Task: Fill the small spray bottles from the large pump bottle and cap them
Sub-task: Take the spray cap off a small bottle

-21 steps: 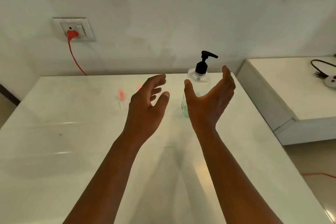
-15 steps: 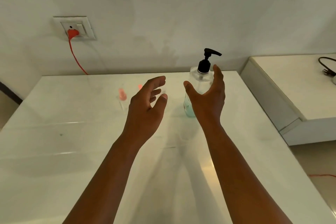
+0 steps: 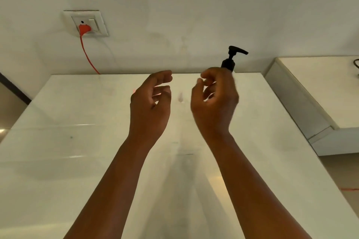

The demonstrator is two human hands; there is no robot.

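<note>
The large pump bottle shows only its black pump head (image 3: pixel 232 58) at the back of the white table (image 3: pixel 77 141); its clear body is hidden behind my right hand (image 3: pixel 213 103). That hand hovers in front of the bottle with its fingers loosely curled, and nothing shows inside them. My left hand (image 3: pixel 150 105) hangs beside it, fingers relaxed and bent, holding nothing. A sliver of pink (image 3: pixel 134 91) peeks out at the left hand's edge, likely a small spray bottle's cap. Between the hands stands a faint small clear shape (image 3: pixel 181 97), too blurred to identify.
A wall socket with an orange plug (image 3: pixel 84 29) and its orange cable sits behind the table on the left. A second white counter (image 3: pixel 320 93) stands to the right, across a gap, with a black cable (image 3: pixel 356 62) on it.
My right hand has turned from an open upturned palm to curled fingers and now covers the bottle's body. The left hand's fingers bent a little more. The camera tilted up.
</note>
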